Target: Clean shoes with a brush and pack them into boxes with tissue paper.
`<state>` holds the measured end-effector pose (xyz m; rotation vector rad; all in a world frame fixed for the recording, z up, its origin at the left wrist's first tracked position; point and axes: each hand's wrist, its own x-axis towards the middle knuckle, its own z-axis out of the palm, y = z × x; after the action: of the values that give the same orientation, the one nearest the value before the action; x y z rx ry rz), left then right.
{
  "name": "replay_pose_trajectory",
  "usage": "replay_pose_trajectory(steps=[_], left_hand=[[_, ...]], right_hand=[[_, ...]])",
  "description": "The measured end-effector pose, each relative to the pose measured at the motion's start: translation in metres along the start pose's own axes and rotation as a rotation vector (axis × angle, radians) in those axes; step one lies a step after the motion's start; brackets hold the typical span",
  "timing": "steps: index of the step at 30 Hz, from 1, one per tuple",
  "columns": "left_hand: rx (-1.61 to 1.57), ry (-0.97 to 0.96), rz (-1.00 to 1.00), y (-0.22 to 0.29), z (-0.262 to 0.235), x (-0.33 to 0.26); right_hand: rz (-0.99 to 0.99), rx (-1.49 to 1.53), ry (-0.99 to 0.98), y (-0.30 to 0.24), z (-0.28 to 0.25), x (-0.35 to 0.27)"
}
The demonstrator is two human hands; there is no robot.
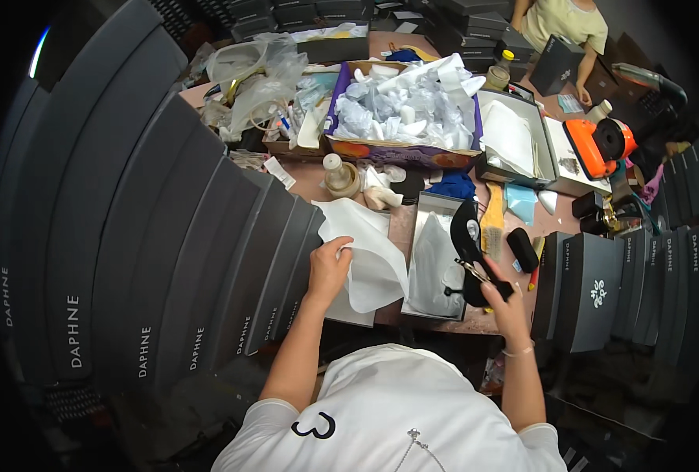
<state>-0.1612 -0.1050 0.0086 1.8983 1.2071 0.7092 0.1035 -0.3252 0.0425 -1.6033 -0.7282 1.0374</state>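
Note:
My left hand (pixel 330 271) pinches the edge of a white sheet of tissue paper (pixel 373 256), which hangs curled to the right of the fingers. In my right hand (pixel 509 307) is a black strappy sandal (pixel 467 236), gripped at its lower end and held above the right side of an open shoebox (pixel 444 203). Inside that box lies a pale, translucent wrapping (pixel 434 267); what it covers, if anything, I cannot make out. Part of the box is hidden behind the sandal.
Dark shoeboxes (pixel 153 197) tower on the left, with more shoeboxes (pixel 593 275) at the right. A purple carton (pixel 404 149) of crumpled paper stands behind, near a capped bottle (pixel 340 177) and an orange tape dispenser (pixel 581 145). Another person (pixel 566 27) works at the far right.

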Motion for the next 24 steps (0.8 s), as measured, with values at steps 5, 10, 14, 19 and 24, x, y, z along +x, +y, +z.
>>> replay_pose_trajectory(steps=[5,10,14,19,24], left_hand=[[-0.006,-0.014,-0.040,0.019,0.006,0.006],[-0.070,-0.116,0.017,0.065,0.005,-0.009],[-0.277,-0.350,-0.012,0.079,-0.003,-0.025],[-0.251,-0.331,-0.012,0.081,0.008,-0.013],[-0.284,-0.388,-0.006,0.097,0.027,-0.014]], right_hand=[[0.127,0.233,-0.365,-0.076,-0.025,-0.047],[0.194,0.381,-0.499,-0.064,0.016,-0.026],[0.310,0.906,-0.184,-0.003,0.039,0.014],[0.463,1.359,-0.224,0.030,0.020,0.009],[0.441,1.479,-0.306,0.038,0.013,-0.004]])
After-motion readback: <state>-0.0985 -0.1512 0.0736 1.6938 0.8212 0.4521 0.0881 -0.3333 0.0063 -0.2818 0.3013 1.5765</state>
